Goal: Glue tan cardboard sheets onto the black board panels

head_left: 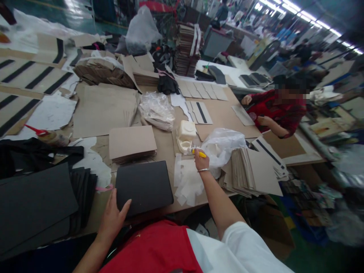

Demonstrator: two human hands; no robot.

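Note:
My right hand (202, 161) is closed around a yellow-handled brush (202, 154). The brush's tip is at the round opening of a cream plastic pot (186, 146), and whether it touches what is inside cannot be seen. My left hand (113, 214) lies at the near left corner of a black rectangular board (144, 185), with thumb and fingers spread apart. Just beyond that board is a stack of beige boards (132, 142). Beneath my right wrist, thin whitish strips (189, 182) lie loosely on the table. A clear plastic bag (224, 146) sits to the right of the pot.
Black sheets (36, 204) are piled at my left. Beige panels (250, 170) lean in a stack on the right. Farther left is a bottle with a red nozzle (54, 136). A co-worker (280, 108) in red handles a beige panel across the table.

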